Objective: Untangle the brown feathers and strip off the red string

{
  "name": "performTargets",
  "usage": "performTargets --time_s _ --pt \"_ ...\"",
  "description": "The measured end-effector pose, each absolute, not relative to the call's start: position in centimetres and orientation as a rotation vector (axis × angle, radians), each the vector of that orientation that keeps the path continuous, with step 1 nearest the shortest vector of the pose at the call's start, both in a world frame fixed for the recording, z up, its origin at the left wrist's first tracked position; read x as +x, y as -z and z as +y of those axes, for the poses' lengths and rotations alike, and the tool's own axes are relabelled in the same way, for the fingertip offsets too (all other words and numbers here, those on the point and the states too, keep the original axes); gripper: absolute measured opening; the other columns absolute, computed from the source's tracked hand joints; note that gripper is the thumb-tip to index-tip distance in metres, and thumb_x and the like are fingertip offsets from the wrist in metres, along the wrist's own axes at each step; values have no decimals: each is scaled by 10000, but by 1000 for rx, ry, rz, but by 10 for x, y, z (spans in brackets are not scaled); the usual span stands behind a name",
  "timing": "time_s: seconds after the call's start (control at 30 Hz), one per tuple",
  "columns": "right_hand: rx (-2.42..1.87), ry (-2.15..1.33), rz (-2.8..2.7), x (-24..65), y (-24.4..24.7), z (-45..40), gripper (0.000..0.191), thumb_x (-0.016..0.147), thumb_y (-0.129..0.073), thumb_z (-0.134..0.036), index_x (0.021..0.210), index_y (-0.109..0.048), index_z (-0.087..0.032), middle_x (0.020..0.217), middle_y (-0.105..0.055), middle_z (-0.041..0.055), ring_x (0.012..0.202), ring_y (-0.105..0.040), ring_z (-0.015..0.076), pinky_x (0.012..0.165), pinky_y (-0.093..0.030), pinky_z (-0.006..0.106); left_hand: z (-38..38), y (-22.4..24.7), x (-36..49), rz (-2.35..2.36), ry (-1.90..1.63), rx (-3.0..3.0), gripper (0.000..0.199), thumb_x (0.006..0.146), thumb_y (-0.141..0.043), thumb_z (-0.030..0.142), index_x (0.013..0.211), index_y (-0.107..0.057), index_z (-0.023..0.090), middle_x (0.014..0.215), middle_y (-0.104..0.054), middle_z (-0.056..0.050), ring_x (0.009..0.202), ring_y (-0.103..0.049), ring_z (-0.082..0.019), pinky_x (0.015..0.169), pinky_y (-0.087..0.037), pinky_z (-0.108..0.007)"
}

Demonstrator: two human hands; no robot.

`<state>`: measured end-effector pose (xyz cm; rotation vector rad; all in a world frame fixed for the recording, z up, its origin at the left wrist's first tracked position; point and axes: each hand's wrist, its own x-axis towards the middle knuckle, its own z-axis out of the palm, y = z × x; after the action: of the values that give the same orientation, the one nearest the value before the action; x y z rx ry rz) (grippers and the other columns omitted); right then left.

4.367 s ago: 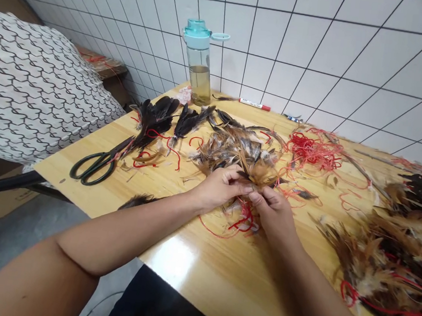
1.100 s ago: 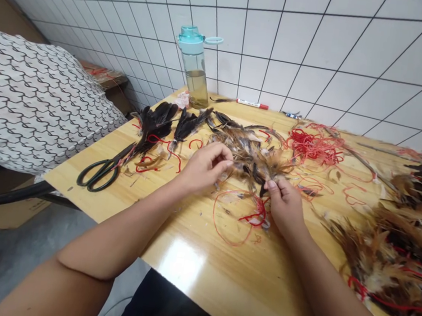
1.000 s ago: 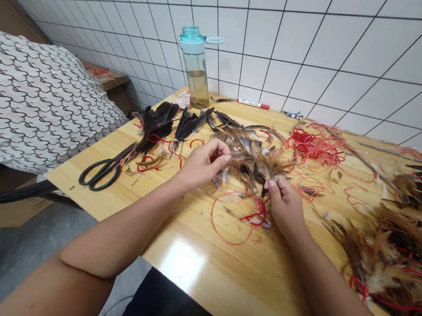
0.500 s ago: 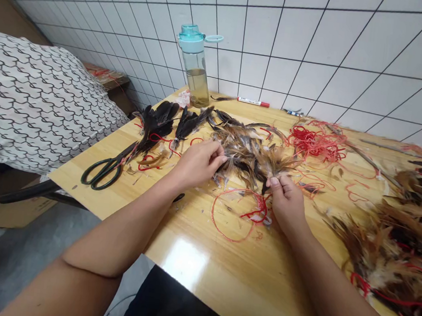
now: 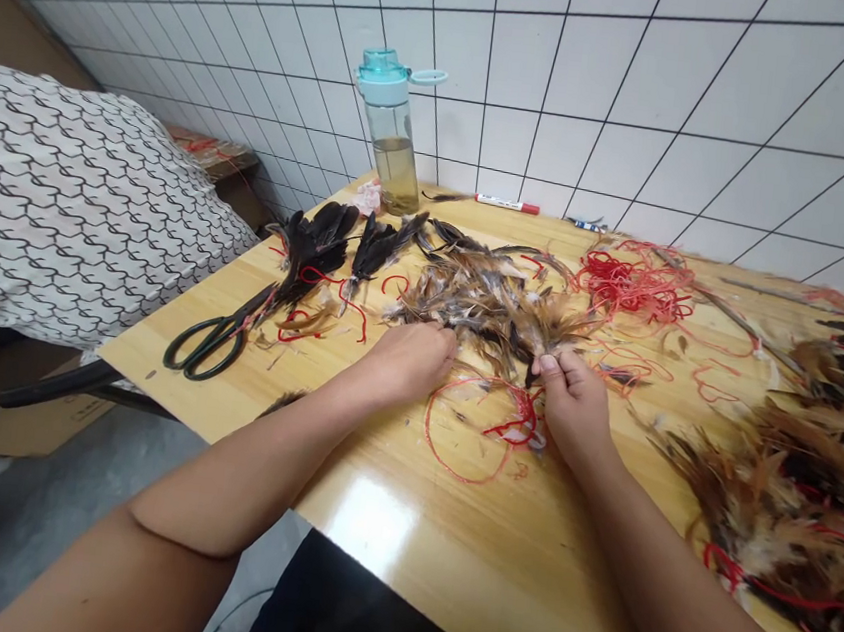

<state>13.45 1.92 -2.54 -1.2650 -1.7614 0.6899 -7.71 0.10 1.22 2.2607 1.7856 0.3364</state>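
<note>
My right hand (image 5: 574,392) pinches a small bunch of brown feathers (image 5: 558,327) by its stems, thumb on top. My left hand (image 5: 422,358) is closed at the near edge of a loose pile of brown and grey feathers (image 5: 473,296); its fingertips are turned away, so what they hold is hidden. Between and below the hands lies a loop of thin red string (image 5: 429,427). Its thicker red strands (image 5: 523,427) lie just under the right hand.
Black-handled scissors (image 5: 208,346) and bundles of black feathers (image 5: 316,245) lie on the left. At the back are a water bottle (image 5: 395,142), a red marker (image 5: 507,204) and tangled red string (image 5: 636,286). Tied brown feathers (image 5: 774,474) fill the right. A person's patterned clothing (image 5: 86,210) is at far left.
My left hand has moved slightly down and toward me, turning so its back faces up. The right hand keeps its pinch on the feathers in nearly the same spot.
</note>
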Motion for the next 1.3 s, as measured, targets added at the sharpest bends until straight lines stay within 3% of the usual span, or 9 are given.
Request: performTargets --time_s 0.23,0.33,0.73,0.93,1.17,1.3 --pt "-1264 -717 -1737 132 26 17 250 852 -424 -329 646 -502 -212 619 -510 4 615 -479 160 613 -373 292 4 -20 -82 1582 -817 2072 36 806 -497 181 797 -529 167 728 -572 -8 654 -500 -118 626 -378 -239" --pt "-1236 -730 -1736 127 24 12 255 854 -422 -327 635 -490 -216 601 -488 -4 595 -462 156 602 -368 290 5 -19 -78 1385 -1004 1787 93 813 -537 242 853 -520 160 750 -557 6 648 -495 -93 612 -392 -217" --pt "-1238 -778 -1684 119 21 3 249 827 -456 -313 616 -540 -212 616 -539 8 603 -470 155 627 -396 291 4 -15 -69 1258 -1278 1542 158 777 -640 289 859 -620 155 811 -605 -18 744 -541 -109 691 -431 -230" --pt "-1285 -974 -1536 117 20 -1 253 812 -482 -355 644 -583 -195 615 -570 5 612 -497 156 606 -398 279 0 -15 -61 1153 -1276 1452 212 757 -670 342 819 -602 151 731 -560 6 678 -504 -92 660 -418 -221" --pt "-1291 -939 -1530 117 19 -1 249 817 -489 -345 644 -588 -196 623 -568 1 623 -495 153 621 -391 278 -2 -10 -59 1075 -1173 1326 205 787 -638 346 771 -559 157 770 -568 -3 698 -516 -97 681 -428 -232" --pt "-1310 -921 -1532 118 21 -1 267 831 -482 -367 646 -572 -197 590 -534 -11 592 -468 145 587 -371 269 5 -7 -70 1332 -1108 1656 149 810 -582 304 844 -622 165 781 -619 -19 722 -547 -126 696 -430 -253"
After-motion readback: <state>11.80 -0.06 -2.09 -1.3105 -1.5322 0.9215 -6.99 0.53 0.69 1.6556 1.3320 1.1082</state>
